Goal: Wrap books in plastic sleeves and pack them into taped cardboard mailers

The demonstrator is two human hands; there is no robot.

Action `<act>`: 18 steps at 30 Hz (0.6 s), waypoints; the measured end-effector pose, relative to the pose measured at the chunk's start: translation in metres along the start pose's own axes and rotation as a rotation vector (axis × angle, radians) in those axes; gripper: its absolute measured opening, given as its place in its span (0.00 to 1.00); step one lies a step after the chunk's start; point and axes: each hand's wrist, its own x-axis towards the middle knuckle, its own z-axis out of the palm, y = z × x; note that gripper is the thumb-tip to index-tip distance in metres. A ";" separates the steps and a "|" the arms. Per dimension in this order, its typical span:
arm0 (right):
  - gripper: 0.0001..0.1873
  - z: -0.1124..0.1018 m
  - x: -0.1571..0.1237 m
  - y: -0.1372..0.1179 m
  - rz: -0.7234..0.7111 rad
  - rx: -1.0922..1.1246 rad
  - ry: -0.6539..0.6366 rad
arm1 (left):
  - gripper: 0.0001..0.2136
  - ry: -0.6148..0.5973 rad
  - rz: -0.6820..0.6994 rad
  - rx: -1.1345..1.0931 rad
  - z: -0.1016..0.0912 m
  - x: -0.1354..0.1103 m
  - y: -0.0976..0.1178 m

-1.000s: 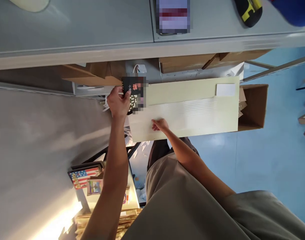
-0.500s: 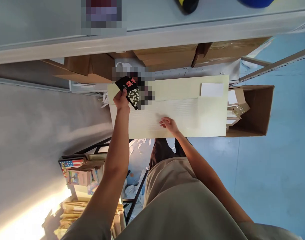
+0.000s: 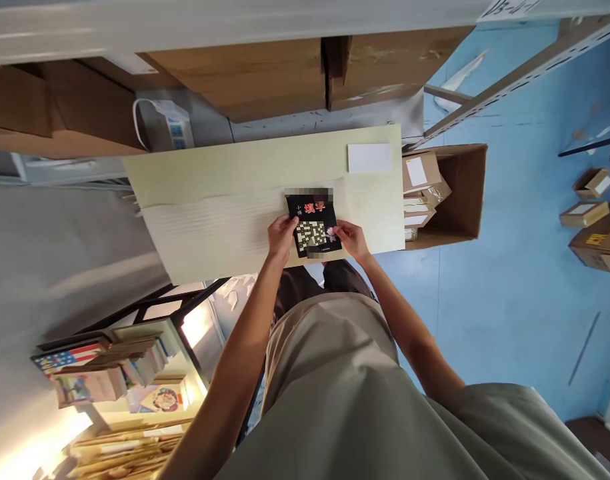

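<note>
A small black booklet (image 3: 313, 223) with red characters and a checkered grid lies over the near edge of a pale yellow board (image 3: 225, 200). My left hand (image 3: 281, 237) pinches its left edge. My right hand (image 3: 351, 238) grips its right edge with the fingers closed. A white label (image 3: 369, 157) is stuck near the board's far right corner.
An open cardboard box (image 3: 465, 193) with small packages stands right of the board on the blue floor. Brown cartons (image 3: 265, 73) lie under a shelf behind the board, beside a white power strip (image 3: 171, 124). A rack of books (image 3: 105, 380) sits at lower left. More boxes (image 3: 592, 220) are far right.
My left hand carried the booklet from the board's far left corner to its near middle edge. My right hand left the board's surface and took the booklet's right side.
</note>
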 end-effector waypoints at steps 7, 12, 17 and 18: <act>0.12 0.011 0.023 -0.001 -0.002 -0.235 0.005 | 0.14 0.138 0.054 0.309 0.004 0.027 -0.005; 0.15 -0.016 0.014 -0.006 -0.081 -0.540 0.195 | 0.12 0.177 0.009 0.337 0.005 0.029 -0.007; 0.16 -0.043 0.005 -0.002 -0.033 -0.715 0.395 | 0.16 0.125 0.042 0.192 0.000 0.033 -0.006; 0.13 -0.044 0.004 -0.001 -0.025 -0.728 0.369 | 0.17 0.115 0.048 0.181 -0.001 0.034 -0.006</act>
